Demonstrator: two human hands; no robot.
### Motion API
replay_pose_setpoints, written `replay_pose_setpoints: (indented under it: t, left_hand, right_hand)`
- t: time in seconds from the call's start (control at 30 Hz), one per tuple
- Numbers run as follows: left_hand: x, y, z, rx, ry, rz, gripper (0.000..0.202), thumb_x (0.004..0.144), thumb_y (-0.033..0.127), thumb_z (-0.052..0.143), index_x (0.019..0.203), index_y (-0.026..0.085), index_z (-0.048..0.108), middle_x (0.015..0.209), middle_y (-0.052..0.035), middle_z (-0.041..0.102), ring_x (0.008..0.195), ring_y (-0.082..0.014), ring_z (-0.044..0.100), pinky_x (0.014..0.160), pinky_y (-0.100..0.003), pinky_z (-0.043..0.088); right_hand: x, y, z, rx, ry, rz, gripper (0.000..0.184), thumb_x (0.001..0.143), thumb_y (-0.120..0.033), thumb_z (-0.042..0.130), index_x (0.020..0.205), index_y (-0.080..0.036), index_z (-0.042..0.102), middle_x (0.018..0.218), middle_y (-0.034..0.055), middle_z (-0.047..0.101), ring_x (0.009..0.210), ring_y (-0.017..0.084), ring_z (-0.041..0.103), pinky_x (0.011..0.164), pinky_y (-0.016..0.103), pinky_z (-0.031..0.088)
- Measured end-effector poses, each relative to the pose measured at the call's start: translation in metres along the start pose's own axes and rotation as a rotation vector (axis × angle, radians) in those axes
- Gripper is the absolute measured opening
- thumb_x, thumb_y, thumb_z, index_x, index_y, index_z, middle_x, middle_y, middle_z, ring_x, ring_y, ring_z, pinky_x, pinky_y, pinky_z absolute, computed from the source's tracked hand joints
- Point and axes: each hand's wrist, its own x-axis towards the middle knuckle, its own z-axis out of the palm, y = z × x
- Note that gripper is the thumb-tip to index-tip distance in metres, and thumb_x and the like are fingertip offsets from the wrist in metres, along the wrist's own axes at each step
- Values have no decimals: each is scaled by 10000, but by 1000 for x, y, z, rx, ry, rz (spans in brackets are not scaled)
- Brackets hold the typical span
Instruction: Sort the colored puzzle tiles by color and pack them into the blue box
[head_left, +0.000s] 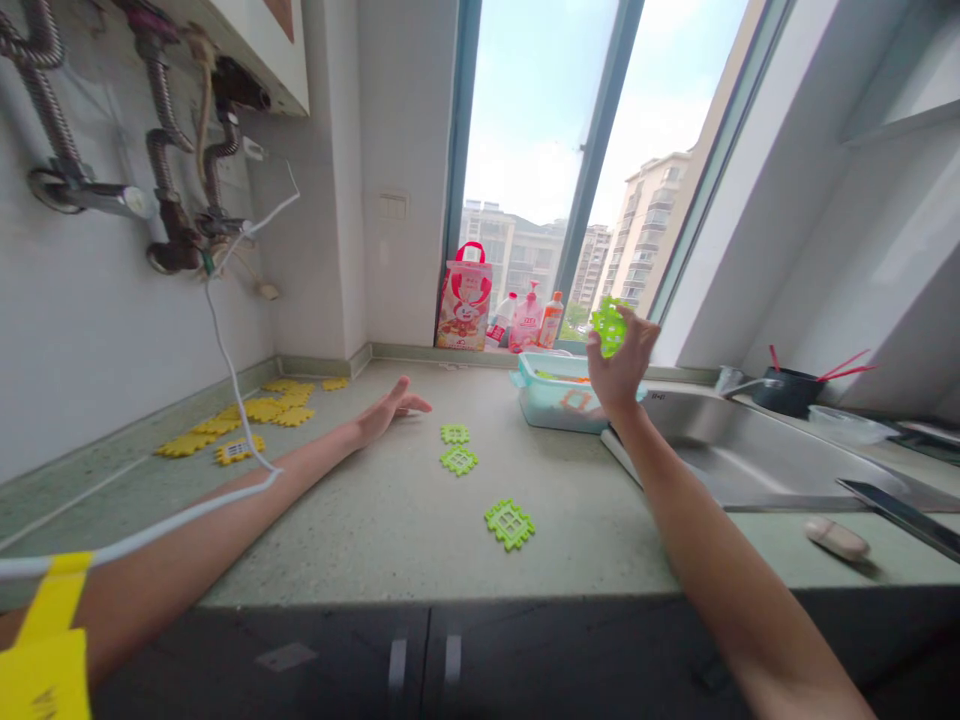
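My right hand point(619, 365) is raised above a pale blue plastic box point(559, 405) and pinches a green toothed plastic tile point(609, 325). My left hand point(391, 407) lies flat and open on the speckled countertop point(390, 520), holding nothing. Three green tiles rest on the counter: two close together point(457, 448) just right of my left hand, one nearer the front edge point(510, 523). A pile of yellow tiles point(251, 420) lies by the left wall. The box holds more tiles, orange ones among them.
A steel sink point(750, 450) with a tap sits to the right, a dark pot point(787, 388) with red sticks behind it. Bottles and a red-and-white bag point(465, 300) stand on the window sill. A white cable point(225, 370) hangs from wall pipes across my left arm.
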Motion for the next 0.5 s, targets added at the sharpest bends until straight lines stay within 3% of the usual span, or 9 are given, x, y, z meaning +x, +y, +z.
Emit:
replay_pose_setpoints:
  t: [0.07,0.13,0.2,0.27,0.37,0.5]
  left_hand:
    - [-1,1,1,10,-6,3,1014,834,970,151,1022,233,822,1283,-112,745,1354,-389,533,1200,-502,306]
    - [-1,3,1,16,-5,1,1015,832,973,155,1021,232,823,1280,-112,746,1346,-393,539,1194,-505,312]
    - [-1,4,1,20,-3,0,1016,831,973,157,1017,231,825,1272,-112,748,1338,-394,545,1191,-506,316]
    - [-1,3,1,26,-6,1,1014,836,969,153,1015,232,826,1264,-110,752,1334,-392,548,1189,-505,318]
    - [0,1,0,38,-11,5,1019,839,966,142,1018,233,828,1261,-107,754,1328,-389,552,1187,-507,322]
    - [1,0,0,51,-13,13,1031,824,981,145,1013,235,831,1246,-106,760,1308,-391,562,1182,-509,328]
  right_hand:
    - [1,11,5,-89,-92,25,638,993,-536,466,1502,-152,498,1354,232,534,1307,402,514,1053,592,445]
    - [-1,20,12,-171,-381,24,648,992,-644,435,1399,-180,632,1298,214,623,1255,408,564,1031,599,452]
    - [-2,28,17,-216,-723,31,715,992,-747,347,1180,-203,772,1136,189,723,1136,385,645,993,569,480]
    - [-4,32,19,-229,-907,51,825,1004,-780,224,1033,-208,819,1028,182,763,1058,360,690,960,526,503]
    - [-7,32,16,-210,-912,35,851,1035,-734,141,1103,-223,818,1108,168,776,1078,349,704,948,489,508]
    - [-10,28,9,-138,-797,-54,676,1083,-596,228,1228,-222,772,1216,145,757,1114,333,686,958,458,503]
